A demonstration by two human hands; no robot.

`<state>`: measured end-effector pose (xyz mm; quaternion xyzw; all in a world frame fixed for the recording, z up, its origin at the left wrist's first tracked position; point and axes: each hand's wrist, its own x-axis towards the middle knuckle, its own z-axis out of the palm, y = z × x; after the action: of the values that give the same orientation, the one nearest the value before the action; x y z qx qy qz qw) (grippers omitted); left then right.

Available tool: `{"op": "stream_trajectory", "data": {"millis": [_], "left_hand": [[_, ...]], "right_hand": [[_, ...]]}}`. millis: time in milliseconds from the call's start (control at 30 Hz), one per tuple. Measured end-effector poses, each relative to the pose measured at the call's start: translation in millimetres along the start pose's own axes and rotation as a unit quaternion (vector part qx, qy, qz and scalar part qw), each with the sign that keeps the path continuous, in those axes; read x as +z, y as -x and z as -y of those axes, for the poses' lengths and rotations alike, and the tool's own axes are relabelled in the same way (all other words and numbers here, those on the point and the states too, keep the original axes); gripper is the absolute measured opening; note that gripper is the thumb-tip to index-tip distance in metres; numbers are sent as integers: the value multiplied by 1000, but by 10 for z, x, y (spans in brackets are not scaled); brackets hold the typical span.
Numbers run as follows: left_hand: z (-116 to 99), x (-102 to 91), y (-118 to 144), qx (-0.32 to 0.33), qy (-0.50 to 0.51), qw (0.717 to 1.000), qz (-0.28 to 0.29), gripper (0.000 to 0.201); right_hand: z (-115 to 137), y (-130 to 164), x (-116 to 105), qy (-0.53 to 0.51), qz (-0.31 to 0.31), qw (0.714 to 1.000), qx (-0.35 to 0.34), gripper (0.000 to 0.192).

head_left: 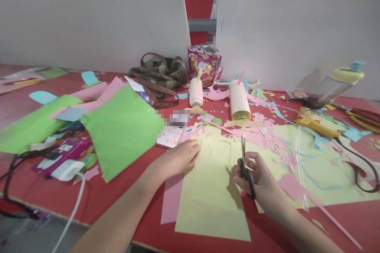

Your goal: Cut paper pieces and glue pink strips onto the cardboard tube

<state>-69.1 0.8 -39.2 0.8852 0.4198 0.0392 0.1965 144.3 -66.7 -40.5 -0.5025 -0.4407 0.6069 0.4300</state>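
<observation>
Pale yellow paper lies flat on the red table, right in front of the person and partly over a pink strip. The right hand is closed around the handles of dark scissors, blades pointing away and set at the sheet's far part, where the edge looks already nibbled. The left hand rests curled, fingers down, on the sheet's upper left corner, pinning it.

From where I stand, the cutting looks to be in hand, with the paper steadied and the blades at the edge. To my eye, the next snip calls for the left hand to keep the sheet taut while the scissors bite along a line; loose scraps nearby could get in the way.

Around them, pink and blue offcuts litter the table. Two paper-wrapped bottles lie beyond the sheet, a phone sits just beside the left hand, and a green sheet is folded to the left. A yellow glue gun lies at the right.
</observation>
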Motion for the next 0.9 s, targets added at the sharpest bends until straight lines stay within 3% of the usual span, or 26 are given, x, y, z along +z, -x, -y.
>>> {"op": "stream_trajectory", "data": {"millis": [500, 900], "left_hand": [[17, 62, 18, -55, 110, 992, -37, 13], [29, 40, 34, -50, 103, 993, -41, 12]], "right_hand": [[30, 16, -11, 18, 3, 1000, -9, 38], [21, 23, -21, 2, 12, 1000, 1, 32]]}}
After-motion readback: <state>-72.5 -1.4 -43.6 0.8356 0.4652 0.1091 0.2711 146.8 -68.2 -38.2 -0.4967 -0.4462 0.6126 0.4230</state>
